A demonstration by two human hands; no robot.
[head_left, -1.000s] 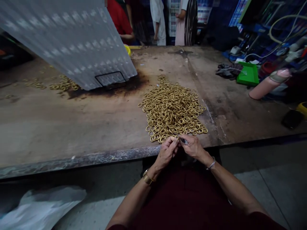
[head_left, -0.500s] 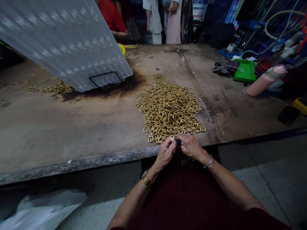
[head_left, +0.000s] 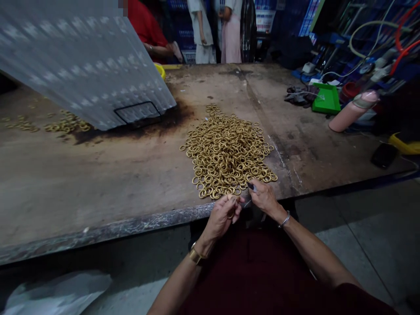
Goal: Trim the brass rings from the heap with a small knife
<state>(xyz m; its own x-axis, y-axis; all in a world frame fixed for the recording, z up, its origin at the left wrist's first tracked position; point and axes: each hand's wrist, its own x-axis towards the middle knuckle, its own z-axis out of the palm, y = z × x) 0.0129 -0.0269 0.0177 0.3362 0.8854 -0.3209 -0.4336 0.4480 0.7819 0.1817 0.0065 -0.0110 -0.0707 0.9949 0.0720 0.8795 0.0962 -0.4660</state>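
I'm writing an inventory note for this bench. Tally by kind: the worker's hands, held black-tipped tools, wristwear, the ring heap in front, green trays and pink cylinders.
Left hand and right hand: 2
Black-tipped tool: 1
Gold-coloured wristband: 1
Silver-coloured bangle: 1
Heap of brass-coloured rings: 1
Green tray: 1
Pink cylinder: 1
Total: 8

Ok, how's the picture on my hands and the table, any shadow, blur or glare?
Head view: dim overall, with deep shadow under the table; no strong glare, only faint sheen on the bottle; scattered rings at far left look soft; the tool in the right hand is too small and dark to identify.
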